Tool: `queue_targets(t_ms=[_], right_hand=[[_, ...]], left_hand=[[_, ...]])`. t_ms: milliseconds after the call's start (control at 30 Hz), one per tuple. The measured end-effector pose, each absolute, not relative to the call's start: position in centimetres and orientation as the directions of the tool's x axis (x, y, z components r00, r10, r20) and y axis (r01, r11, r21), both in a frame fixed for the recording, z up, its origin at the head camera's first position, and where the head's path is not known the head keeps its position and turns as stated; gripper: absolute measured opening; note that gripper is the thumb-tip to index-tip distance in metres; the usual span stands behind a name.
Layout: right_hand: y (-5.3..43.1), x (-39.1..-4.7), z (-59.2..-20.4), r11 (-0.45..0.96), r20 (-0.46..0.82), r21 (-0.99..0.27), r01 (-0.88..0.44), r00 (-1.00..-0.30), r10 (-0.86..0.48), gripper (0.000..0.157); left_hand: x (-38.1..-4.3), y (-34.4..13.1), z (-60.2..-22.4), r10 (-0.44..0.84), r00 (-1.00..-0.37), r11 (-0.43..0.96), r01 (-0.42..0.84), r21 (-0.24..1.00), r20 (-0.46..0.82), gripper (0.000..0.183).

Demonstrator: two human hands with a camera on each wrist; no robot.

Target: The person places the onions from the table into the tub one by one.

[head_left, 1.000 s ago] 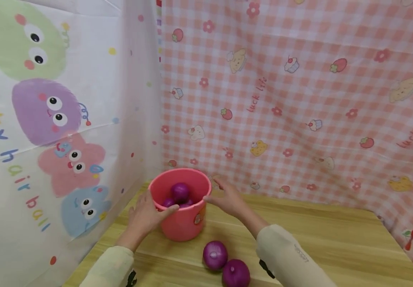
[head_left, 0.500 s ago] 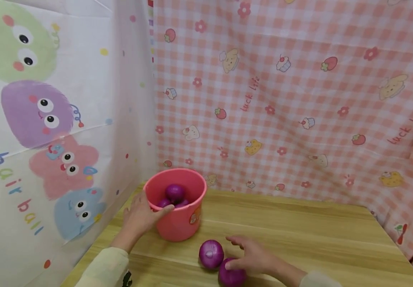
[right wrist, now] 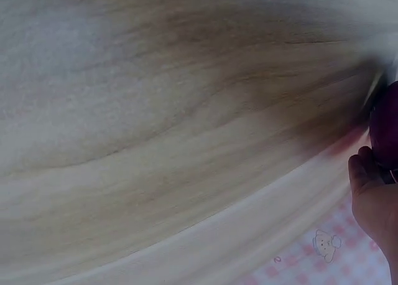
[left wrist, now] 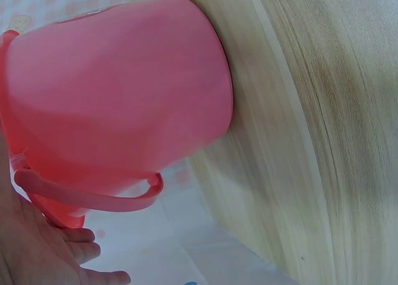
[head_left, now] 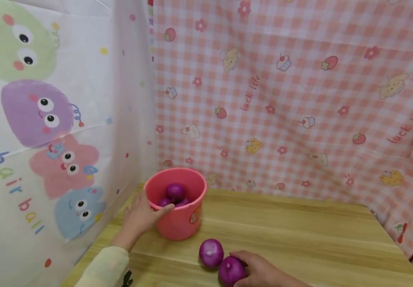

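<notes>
A pink bucket (head_left: 179, 221) stands upright on the wooden table, with several purple onions (head_left: 175, 192) inside. My left hand (head_left: 141, 217) rests against its left side, the thumb along the near rim. In the left wrist view, the fingers (left wrist: 81, 247) stretch out past the bucket near its pink handle (left wrist: 93, 198). On the table, my right hand (head_left: 258, 271) holds a purple onion (head_left: 231, 272) from the right, fingers behind it and thumb in front. Another onion (head_left: 211, 253) sits just left of it. In the right wrist view, the held onion (right wrist: 387, 126) shows only at the edge.
The wooden table (head_left: 299, 231) reaches back to a pink checked curtain (head_left: 292, 91). A white cloth with cartoon figures (head_left: 127, 99) hangs at the left, close to the bucket.
My right hand has left the bucket's right side, come down toward the front, and taken hold of the nearer onion. The left hand has stayed at the bucket.
</notes>
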State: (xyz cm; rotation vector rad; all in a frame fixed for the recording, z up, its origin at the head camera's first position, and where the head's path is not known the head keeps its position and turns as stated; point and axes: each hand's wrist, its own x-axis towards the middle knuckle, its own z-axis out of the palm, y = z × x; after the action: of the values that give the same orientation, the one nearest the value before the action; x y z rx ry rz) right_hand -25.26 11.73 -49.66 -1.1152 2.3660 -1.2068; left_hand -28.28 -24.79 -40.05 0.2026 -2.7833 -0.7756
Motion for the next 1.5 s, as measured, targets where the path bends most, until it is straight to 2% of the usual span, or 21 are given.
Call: queue_targets(t_ms=[100,167,333,533,767,900,1100,1267,1500], right_hand=[[11.8,-25.5,-49.2,0.362,0.069,-0.824,-0.437,-0.711,-0.700,0.076],[11.9,-25.9,-48.5,0.391,0.074,-0.812,-0.434,-0.740,-0.668,0.077],[11.3,-27.5,-45.4,0.422,0.171,-0.775,-0.471,-0.799,-0.577,0.079],[7.7,-30.2,-40.7,0.410,0.217,-0.825,-0.389,-0.888,-0.404,0.078],[1.8,-32.6,-36.5,0.395,0.287,-0.818,-0.419,-0.891,-0.352,0.063],[-0.5,-33.2,-35.2,0.399,0.295,-0.808,-0.433,-0.885,-0.361,0.070],[-1.1,-33.5,-34.7,0.428,0.229,-0.815,-0.390,-0.896,-0.380,0.089],[0.3,-33.3,-35.6,0.464,0.206,-0.806,-0.367,-0.909,-0.361,0.086],[2.7,-32.8,-39.2,0.504,0.203,-0.754,-0.422,-0.879,-0.432,0.081]], left_hand=[[-28.3,-24.7,-40.0,-0.197,-0.961,0.852,-0.069,0.519,0.196,0.122],[-28.3,-24.6,-40.0,-0.194,-0.960,0.855,-0.065,0.515,0.200,0.122],[-28.3,-24.5,-40.0,-0.189,-0.959,0.857,-0.057,0.512,0.210,0.122],[-28.2,-24.8,-40.0,-0.195,-0.962,0.852,-0.069,0.519,0.192,0.123],[-28.3,-25.2,-40.2,-0.196,-0.960,0.856,-0.066,0.513,0.202,0.122],[-28.4,-25.1,-40.3,-0.193,-0.958,0.859,-0.061,0.508,0.211,0.120],[-28.5,-24.8,-40.2,-0.198,-0.959,0.857,-0.069,0.511,0.203,0.121],[-28.5,-24.7,-40.1,-0.197,-0.957,0.860,-0.065,0.506,0.211,0.123],[-28.4,-24.8,-40.1,-0.192,-0.958,0.862,-0.061,0.504,0.213,0.123]])
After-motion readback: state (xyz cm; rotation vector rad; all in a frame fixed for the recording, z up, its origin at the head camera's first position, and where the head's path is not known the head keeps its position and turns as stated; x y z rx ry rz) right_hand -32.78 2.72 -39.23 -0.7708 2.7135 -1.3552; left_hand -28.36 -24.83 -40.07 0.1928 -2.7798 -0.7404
